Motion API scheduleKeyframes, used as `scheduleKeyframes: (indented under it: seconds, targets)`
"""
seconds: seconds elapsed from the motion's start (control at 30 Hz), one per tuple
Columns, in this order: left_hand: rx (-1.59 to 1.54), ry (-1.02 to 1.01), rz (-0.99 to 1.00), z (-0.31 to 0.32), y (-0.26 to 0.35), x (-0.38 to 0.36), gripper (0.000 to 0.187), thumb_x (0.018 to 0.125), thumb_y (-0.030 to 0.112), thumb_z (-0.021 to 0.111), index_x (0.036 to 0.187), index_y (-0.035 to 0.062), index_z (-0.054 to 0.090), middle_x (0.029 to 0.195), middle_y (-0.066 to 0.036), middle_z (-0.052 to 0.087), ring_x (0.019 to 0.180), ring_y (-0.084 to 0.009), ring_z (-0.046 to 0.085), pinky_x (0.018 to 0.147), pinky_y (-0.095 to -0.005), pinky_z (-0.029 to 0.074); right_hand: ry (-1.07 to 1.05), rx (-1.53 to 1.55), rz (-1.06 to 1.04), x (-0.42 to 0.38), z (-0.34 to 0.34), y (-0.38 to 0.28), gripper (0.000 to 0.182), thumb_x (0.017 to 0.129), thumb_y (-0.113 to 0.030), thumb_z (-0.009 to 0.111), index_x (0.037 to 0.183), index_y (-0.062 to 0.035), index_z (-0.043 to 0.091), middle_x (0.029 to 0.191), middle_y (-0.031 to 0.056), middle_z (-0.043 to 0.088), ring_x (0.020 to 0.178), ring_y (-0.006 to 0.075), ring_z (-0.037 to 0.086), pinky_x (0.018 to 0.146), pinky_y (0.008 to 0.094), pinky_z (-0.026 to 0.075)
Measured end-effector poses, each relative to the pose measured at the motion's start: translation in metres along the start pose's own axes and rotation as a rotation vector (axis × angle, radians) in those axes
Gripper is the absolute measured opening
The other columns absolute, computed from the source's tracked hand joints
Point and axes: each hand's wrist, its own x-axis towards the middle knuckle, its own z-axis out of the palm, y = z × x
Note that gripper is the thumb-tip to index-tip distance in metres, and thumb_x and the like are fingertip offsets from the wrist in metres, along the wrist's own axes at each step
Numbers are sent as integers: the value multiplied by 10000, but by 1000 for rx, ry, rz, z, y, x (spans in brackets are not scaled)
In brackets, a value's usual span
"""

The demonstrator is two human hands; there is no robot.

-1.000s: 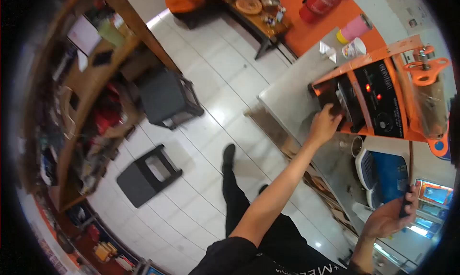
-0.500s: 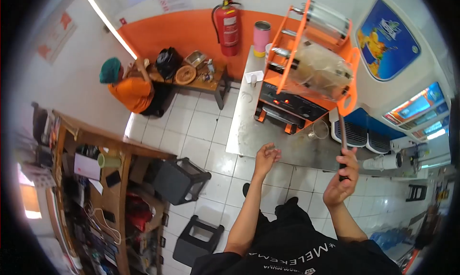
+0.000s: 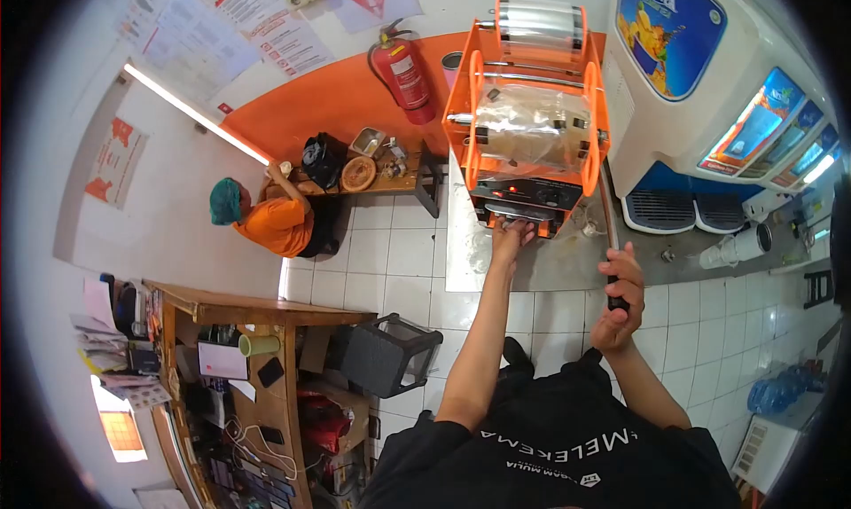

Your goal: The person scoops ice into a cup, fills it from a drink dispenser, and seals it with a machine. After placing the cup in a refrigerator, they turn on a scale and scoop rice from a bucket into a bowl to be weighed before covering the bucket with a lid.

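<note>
An orange cup sealing machine (image 3: 523, 185) with rolls of clear film (image 3: 532, 128) stands on the metal counter in front of me. My left hand (image 3: 511, 236) reaches to the sealer's lower front, just under its black control panel (image 3: 523, 192). Its fingers are curled at the slot there, and their tips are partly hidden, so what they grip I cannot make out. On the sealer's right side, my right hand (image 3: 618, 296) is wrapped round the black grip of the long metal lever (image 3: 610, 216). Two small lights glow on the panel.
A drink dispenser (image 3: 674, 110) stands right of the sealer on the steel counter (image 3: 550, 274). A person in orange (image 3: 275, 221) sits at a wooden bench (image 3: 390, 181) at left. A black stool (image 3: 386, 354) and a cluttered wooden shelf (image 3: 239, 309) are lower left.
My left hand has moved forward from the air before the counter to the sealer's front. The right hand stays on the lever. My view has shifted, with the sealer now seen more squarely.
</note>
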Motion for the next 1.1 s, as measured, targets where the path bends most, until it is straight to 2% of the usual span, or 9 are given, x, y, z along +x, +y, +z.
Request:
scheduleKeyframes:
  seconds: [0.63,0.7,0.73,0.77,0.8,0.93,1.0,1.07,1.1]
  targets:
    - [-3,-85,2,-11,-8,20,166,946,69,559,1091,50,481,998,-109,644,843,-201,689,651,-272,591,-16,-63,-153,30,2,1,315,1030,-327,339,978,-44,468,991,147,591,1036,328,582,1033,530,370]
    - [9,-62,1,-2,-1,10,156,946,76,566,1081,51,493,983,-97,649,825,-190,690,637,-268,589,106,-18,-216,56,10,12,270,1030,-241,316,973,-22,462,954,148,581,921,284,580,967,491,427]
    - [30,-27,-8,-1,3,6,146,946,83,573,1071,52,505,967,-86,655,808,-179,691,624,-264,587,232,156,-141,92,20,7,267,1030,-194,296,944,-7,467,882,112,570,782,188,541,812,382,489]
    - [23,-25,-4,-2,3,8,146,946,83,573,1071,52,505,967,-86,655,808,-179,691,624,-264,587,214,-22,29,138,10,-2,311,1042,-227,311,911,-7,487,800,61,552,680,114,481,662,300,468]
    - [38,-44,-5,-4,1,12,149,947,98,581,1066,55,502,953,-83,659,794,-172,691,615,-262,585,279,164,129,193,13,-1,324,1038,-266,358,892,-22,513,761,20,546,628,88,465,585,254,421]
    - [80,-88,7,-12,-9,20,158,948,141,606,1034,66,497,925,-77,665,778,-161,693,607,-256,582,85,-91,240,334,-7,103,403,1028,-348,407,1037,12,589,928,128,621,819,195,598,713,341,470]
    - [84,-86,1,-8,-2,16,161,947,149,610,1023,67,494,923,-77,664,781,-162,693,608,-257,582,82,-722,185,356,1,108,586,930,-301,624,1362,24,397,1215,165,570,1123,251,572,965,374,463]
    - [82,-65,-1,-10,-2,15,181,940,163,629,1012,67,494,912,-74,666,783,-159,692,616,-258,579,-155,-948,-309,303,25,19,417,979,-345,496,1207,1,544,1115,208,592,1036,289,582,892,435,453]
    - [55,-60,-2,-10,-3,15,181,940,163,629,1012,67,494,912,-74,666,783,-159,692,616,-258,579,-348,-857,-345,264,39,0,493,939,-346,551,1277,7,487,1198,229,542,1121,343,525,972,470,396]
